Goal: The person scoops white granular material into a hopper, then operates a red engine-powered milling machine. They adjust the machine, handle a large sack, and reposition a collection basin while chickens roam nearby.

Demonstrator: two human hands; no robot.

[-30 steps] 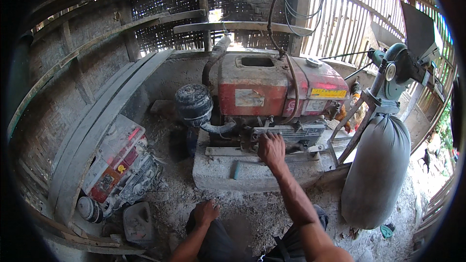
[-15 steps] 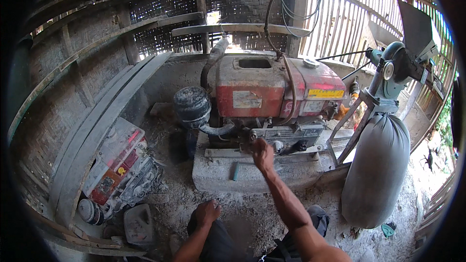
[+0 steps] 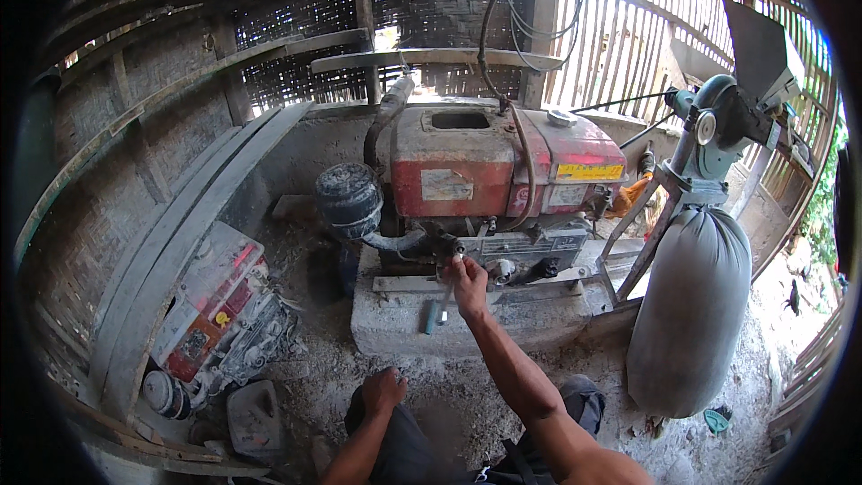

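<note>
A worn red engine (image 3: 489, 162) with a black round air filter (image 3: 348, 198) stands on a concrete block (image 3: 395, 328). My right hand (image 3: 468, 286) reaches to the engine's lower front and grips a metal wrench (image 3: 446, 292) whose head sits on a fitting under the tank. A green-handled tool (image 3: 430, 316) lies on the block just left of that hand. My left hand (image 3: 383, 390) rests on my knee, fingers curled, holding nothing.
A second, smaller red engine (image 3: 211, 310) lies tilted on the dirt at left beside long curved planks (image 3: 171, 242). A full grey sack (image 3: 690, 310) hangs from a green milling machine (image 3: 718, 126) at right. A grey plastic can (image 3: 254, 418) sits near my left knee. Woven bamboo walls surround.
My right hand has slid left along the engine's lower front, from the middle toward the fitting near the air filter. My left hand has stayed on my knee.
</note>
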